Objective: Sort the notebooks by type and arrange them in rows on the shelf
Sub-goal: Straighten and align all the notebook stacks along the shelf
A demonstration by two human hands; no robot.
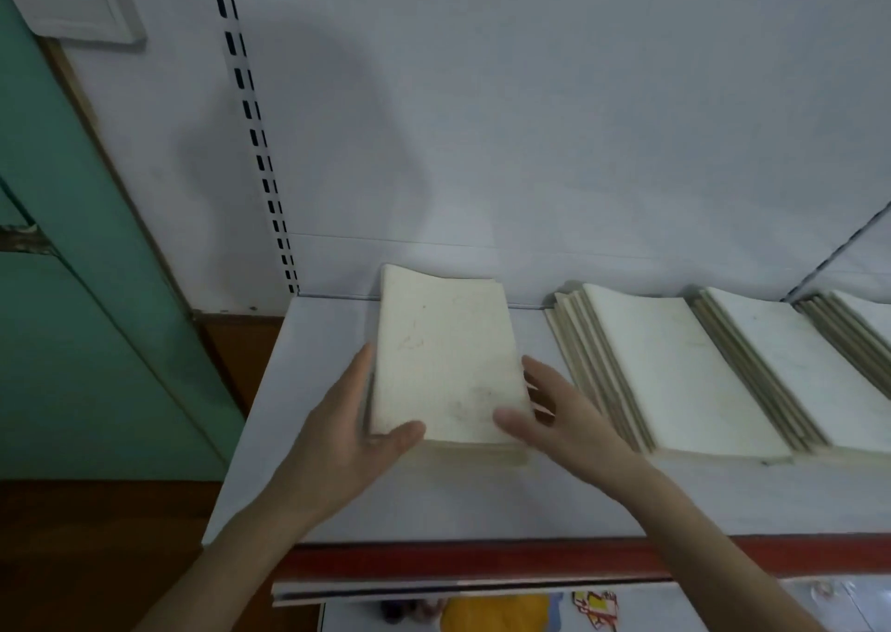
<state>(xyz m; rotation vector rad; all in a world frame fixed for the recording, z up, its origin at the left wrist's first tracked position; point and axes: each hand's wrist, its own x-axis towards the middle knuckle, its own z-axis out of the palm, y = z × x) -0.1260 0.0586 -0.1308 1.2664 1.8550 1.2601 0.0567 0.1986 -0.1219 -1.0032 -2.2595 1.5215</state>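
Your left hand (347,419) and right hand (554,414) bracket the notebook stack (448,356) — fingers straight, pressing its long edges. It runs 6 to 12 o'clock — the next stack (675,366) at 3.

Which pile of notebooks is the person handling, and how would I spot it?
On the white shelf with the red front edge, find the leftmost pile of notebooks. Unlike the fanned piles to its right, it sits apart, flanked by the left hand and right hand.
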